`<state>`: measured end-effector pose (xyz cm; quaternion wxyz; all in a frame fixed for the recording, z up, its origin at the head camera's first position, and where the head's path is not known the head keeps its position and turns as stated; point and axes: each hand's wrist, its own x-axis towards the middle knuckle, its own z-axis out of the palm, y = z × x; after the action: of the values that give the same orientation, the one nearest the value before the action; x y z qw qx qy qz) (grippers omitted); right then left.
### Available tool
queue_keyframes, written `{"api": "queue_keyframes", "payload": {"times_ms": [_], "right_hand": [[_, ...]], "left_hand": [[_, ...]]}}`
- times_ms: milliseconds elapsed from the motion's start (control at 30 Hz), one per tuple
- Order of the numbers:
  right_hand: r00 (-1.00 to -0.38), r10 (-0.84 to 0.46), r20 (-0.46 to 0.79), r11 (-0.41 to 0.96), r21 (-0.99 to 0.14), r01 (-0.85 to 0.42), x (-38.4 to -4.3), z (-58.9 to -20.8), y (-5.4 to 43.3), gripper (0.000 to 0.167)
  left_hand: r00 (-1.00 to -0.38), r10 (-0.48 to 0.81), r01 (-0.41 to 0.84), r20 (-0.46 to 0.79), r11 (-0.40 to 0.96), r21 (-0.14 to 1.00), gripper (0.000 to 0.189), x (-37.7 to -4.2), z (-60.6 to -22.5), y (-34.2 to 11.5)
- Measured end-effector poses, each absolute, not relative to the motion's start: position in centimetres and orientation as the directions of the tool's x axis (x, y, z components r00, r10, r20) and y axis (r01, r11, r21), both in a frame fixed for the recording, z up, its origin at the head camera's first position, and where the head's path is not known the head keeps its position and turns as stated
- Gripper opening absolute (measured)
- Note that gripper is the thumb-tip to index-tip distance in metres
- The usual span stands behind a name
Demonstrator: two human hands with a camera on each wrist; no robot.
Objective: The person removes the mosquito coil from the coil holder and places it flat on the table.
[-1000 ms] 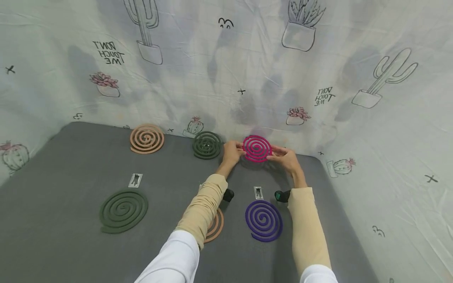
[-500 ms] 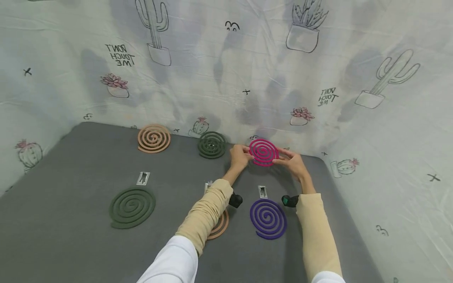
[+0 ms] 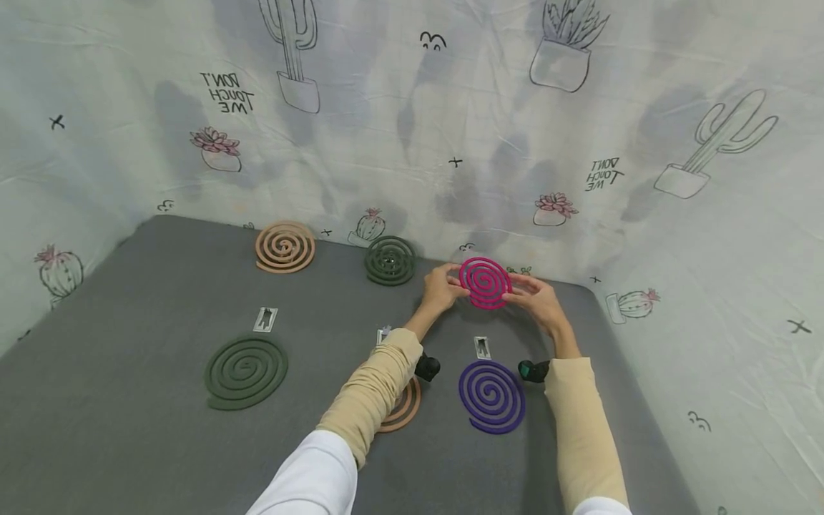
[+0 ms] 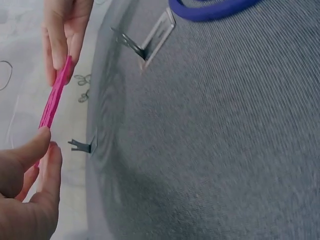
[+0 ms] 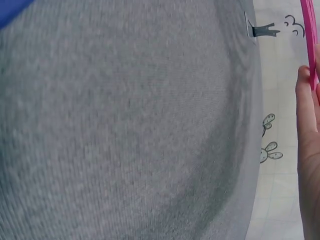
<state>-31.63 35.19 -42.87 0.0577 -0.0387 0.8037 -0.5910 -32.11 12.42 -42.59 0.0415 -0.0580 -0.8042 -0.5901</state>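
Observation:
Both hands hold a pink mosquito coil [image 3: 486, 283] between them near the back of the grey table, tilted up so its spiral faces the head camera. My left hand [image 3: 441, 287] pinches its left edge and my right hand [image 3: 539, 302] its right edge, thumbs in front. Edge-on in the left wrist view, the pink coil [image 4: 54, 100] hangs apart from the table. A small metal coil stand [image 4: 82, 146] rises from the table's back edge. Nearer lie a purple coil [image 3: 492, 397] and another metal stand [image 3: 482, 347].
Along the back sit a tan coil [image 3: 285, 247] and a dark green coil [image 3: 390, 261], each with metal at its centre. A green coil [image 3: 247, 372] and a stand [image 3: 266, 319] lie left. My left sleeve partly covers another tan coil [image 3: 407, 406]. A printed cloth [image 3: 412, 129] hangs behind.
Both hands have drawn the pink coil slightly toward me, away from the back cloth, keeping hold of it. The head view has shifted a little; the other coils stay in place.

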Motion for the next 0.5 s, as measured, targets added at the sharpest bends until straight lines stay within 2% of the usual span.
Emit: {"api": "queue_keyframes", "payload": {"times_ms": [233, 500], "right_hand": [[-0.975, -0.200, -0.099, 0.251, -0.967, 0.047, -31.95, -42.87, 35.64, 0.065], [-0.986, -0.149, -0.072, 0.251, -0.968, 0.033, -31.89, -42.68, 35.70, 0.063]], "left_hand": [[-0.994, 0.073, 0.101, 0.083, 0.298, 0.949, 0.053, -32.20, -42.61, 12.11], [-0.996, 0.074, 0.065, 0.048, 0.252, 0.965, 0.051, -32.28, -42.97, 12.37]]}}
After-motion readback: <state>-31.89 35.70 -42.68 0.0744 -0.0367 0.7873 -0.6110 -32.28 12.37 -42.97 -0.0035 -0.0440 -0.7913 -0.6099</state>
